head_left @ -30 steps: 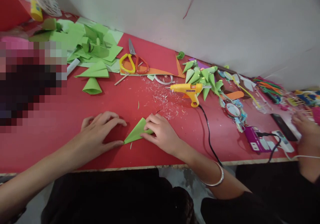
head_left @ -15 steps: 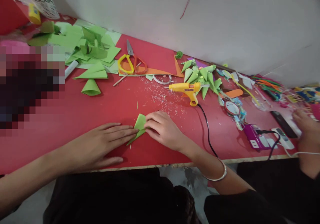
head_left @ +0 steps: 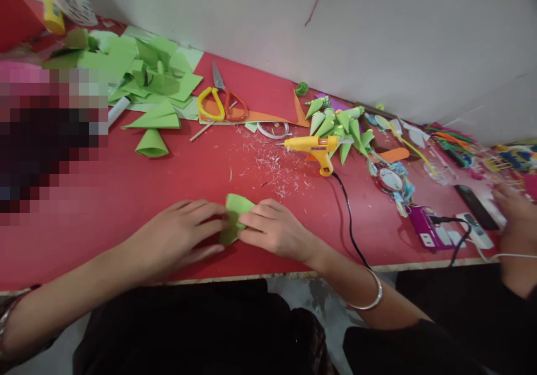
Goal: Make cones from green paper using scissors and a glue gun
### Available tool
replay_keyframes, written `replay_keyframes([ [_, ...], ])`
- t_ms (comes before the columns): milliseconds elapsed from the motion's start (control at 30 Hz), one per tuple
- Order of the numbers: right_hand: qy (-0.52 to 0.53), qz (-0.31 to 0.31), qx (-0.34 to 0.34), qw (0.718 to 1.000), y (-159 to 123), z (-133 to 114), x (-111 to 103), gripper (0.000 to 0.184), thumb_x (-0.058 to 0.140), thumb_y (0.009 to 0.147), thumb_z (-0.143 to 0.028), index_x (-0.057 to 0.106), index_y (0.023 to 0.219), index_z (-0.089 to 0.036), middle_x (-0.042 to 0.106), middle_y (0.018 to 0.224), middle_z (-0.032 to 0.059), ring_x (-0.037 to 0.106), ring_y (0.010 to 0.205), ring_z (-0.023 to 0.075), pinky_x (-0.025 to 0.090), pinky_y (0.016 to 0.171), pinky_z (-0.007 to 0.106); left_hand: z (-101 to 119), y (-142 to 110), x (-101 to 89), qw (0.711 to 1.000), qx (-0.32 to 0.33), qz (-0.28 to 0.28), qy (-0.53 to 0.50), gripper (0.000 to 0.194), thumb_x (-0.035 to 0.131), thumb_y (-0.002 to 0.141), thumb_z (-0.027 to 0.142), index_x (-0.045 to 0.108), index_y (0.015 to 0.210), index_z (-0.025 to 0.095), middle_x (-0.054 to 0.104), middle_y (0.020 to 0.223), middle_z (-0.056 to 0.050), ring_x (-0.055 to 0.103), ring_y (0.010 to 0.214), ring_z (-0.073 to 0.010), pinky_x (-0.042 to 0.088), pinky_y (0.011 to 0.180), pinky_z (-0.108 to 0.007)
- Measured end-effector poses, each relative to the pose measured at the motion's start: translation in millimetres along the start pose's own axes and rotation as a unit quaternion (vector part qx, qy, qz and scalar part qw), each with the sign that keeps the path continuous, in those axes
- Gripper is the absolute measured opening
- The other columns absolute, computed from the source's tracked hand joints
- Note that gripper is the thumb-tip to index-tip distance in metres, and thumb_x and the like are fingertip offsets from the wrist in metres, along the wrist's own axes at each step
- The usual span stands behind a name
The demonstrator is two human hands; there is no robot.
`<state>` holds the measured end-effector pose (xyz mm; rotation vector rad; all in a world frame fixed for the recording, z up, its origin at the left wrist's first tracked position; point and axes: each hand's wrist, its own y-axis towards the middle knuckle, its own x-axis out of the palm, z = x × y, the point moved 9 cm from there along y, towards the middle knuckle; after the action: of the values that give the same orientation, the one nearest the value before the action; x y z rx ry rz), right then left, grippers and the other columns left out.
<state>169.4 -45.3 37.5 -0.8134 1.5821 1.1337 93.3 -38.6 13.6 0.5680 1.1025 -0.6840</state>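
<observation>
While the right hand [head_left: 274, 229] pinches its right side between bent fingers and thumb, one piece of green paper [head_left: 232, 232] sits low over the red table [head_left: 104, 196], between the two hands and near the front edge. Partly covered by fingers, its long axis appears to run from the front edge toward the wall, the wider end pointing to the wall and leaning slightly right. The left hand [head_left: 178, 238] has its fingers half bent against the paper's left side; whether it grips, I cannot tell. Beyond are one pair of scissors [head_left: 220, 88], one yellow glue gun [head_left: 312, 145] pointing left, one loose green cone [head_left: 151, 143] and one folded green piece [head_left: 157, 117] just behind it. The clustered cones [head_left: 344, 120] overlap too much to count. One co-worker's hand [head_left: 516, 213], blurred, shows at the right.
</observation>
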Motion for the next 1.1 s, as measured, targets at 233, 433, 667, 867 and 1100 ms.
replay_keyframes([
  [233,0.006,0.024,0.051,0.998,-9,24,0,0.024,0.041,0.089,-0.022,0.061,0.077,-0.024,0.059,0.1,-0.0016,0.044,0.097,0.0137,0.028,0.093,0.033,-2,28,-19.8,0.995,-0.024,0.073,0.065,0.063,0.045,0.075,0.058,0.039,0.125,0.02,0.046,0.125,-0.01,0.038,0.114,-0.029,0.026,0.093,-0.043],
  [433,-0.021,0.038,0.05,0.998,-11,32,-3,0.024,0.04,0.089,-0.019,0.061,0.076,-0.023,0.059,0.101,-0.0001,0.043,0.099,0.0134,0.025,0.097,0.035,-9,31,-6.4,0.995,-0.074,0.041,0.051,0.059,0.042,0.077,0.058,0.043,0.119,0.017,0.052,0.112,-0.011,0.049,0.099,-0.0252,0.033,0.084,-0.039],
  [667,-0.072,0.03,0.018,0.997,-5,35,-7,0.025,0.038,0.088,-0.015,0.059,0.078,-0.023,0.058,0.102,-0.0003,0.044,0.098,0.0135,0.025,0.098,0.037,-22,33,-8.5,0.988,-0.123,0.064,0.06,0.055,0.043,0.079,0.052,0.044,0.118,0.014,0.053,0.106,-0.011,0.053,0.093,-0.024,0.041,0.078,-0.035],
  [867,-0.054,0.008,0.058,0.997,-5,48,2,0.023,0.037,0.088,-0.014,0.06,0.088,-0.019,0.059,0.102,0.0041,0.047,0.097,0.0149,0.028,0.097,0.036,-23,34,-13.2,0.986,-0.122,0.054,0.098,0.037,0.047,0.081,0.04,0.048,0.112,0.019,0.054,0.11,-0.008,0.054,0.094,-0.0237,0.042,0.076,-0.035],
  [1100,0.139,-0.014,0.205,0.969,-9,61,1,0.032,0.042,0.086,-0.023,0.045,0.117,-0.017,0.055,0.11,0.0088,0.049,0.103,0.0177,0.039,0.088,0.036,-30,38,-10.8,0.988,-0.146,0.044,-0.03,0.026,0.051,0.078,0.033,0.049,0.097,0.016,0.059,0.083,-0.005,0.055,0.073,-0.0181,0.041,0.061,-0.028],
])
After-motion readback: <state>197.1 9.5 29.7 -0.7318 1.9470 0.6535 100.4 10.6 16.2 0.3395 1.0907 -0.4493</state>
